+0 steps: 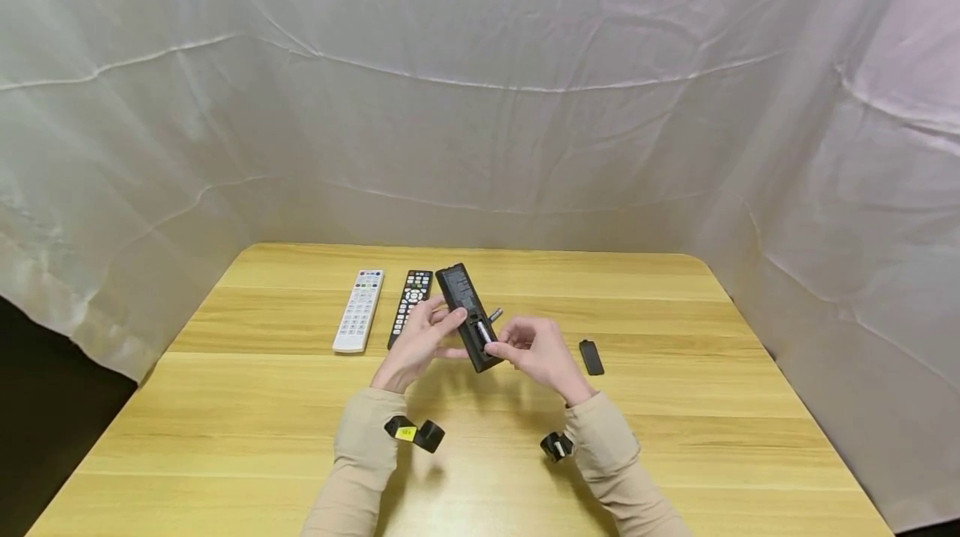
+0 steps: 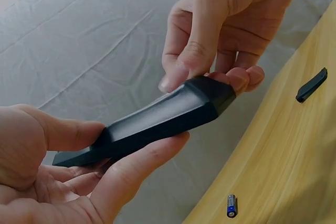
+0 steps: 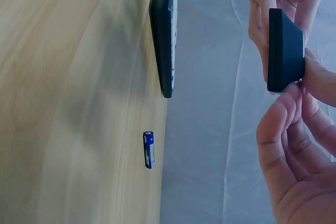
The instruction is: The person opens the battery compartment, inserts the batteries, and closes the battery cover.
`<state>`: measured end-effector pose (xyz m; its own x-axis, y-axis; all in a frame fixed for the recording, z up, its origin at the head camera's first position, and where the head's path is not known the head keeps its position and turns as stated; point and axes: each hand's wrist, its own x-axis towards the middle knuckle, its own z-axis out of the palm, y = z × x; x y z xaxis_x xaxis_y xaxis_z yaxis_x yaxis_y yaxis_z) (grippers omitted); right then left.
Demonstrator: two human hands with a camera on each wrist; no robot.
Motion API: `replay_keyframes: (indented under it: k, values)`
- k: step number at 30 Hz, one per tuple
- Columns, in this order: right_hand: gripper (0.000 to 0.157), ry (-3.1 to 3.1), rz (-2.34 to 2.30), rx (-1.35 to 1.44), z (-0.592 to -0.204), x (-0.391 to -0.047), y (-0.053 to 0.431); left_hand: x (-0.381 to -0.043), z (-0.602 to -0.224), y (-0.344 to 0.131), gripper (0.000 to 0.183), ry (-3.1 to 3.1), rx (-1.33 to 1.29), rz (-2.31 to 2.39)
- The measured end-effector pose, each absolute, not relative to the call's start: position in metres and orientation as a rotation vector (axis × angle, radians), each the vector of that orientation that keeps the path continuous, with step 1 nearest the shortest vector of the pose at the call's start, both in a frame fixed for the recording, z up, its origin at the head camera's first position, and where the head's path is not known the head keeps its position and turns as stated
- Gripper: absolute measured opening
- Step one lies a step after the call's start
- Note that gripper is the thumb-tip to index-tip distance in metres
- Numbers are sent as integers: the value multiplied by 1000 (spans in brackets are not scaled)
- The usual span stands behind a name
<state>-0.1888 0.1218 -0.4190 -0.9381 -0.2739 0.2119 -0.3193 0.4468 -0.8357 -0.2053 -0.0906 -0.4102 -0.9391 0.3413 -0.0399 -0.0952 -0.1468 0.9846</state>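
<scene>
A black remote control (image 1: 467,312) is held above the table with its back turned up and its battery compartment uncovered. My left hand (image 1: 420,341) grips it, thumb along one edge and fingers beneath. One battery (image 1: 483,331) lies inside the compartment. At the remote's near end, my right hand (image 1: 542,351) presses its thumb by that battery, with curled fingers against the remote's edge. Another battery (image 3: 149,149), blue and silver, lies on the table behind the remote. The black battery cover (image 1: 591,357) rests on the table to the right.
A white remote control (image 1: 359,312) lies on the wooden table (image 1: 247,404) at the left. Beside it is a second black remote (image 1: 414,293), buttons up, partly hidden by my left hand. Pale curtains (image 1: 480,145) hang around the table's back and sides.
</scene>
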Motion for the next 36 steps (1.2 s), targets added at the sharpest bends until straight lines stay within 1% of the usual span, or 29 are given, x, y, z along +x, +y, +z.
replay_keyframes:
  k: [12,36]
  values:
    - [21,-2638,1639,502,-419,-190,123,-205,-410,-90,46,1846,283,2156]
    - [20,-2660,1619,535,-418,-190,123,-205,-411,-90,45,1847,285,2145]
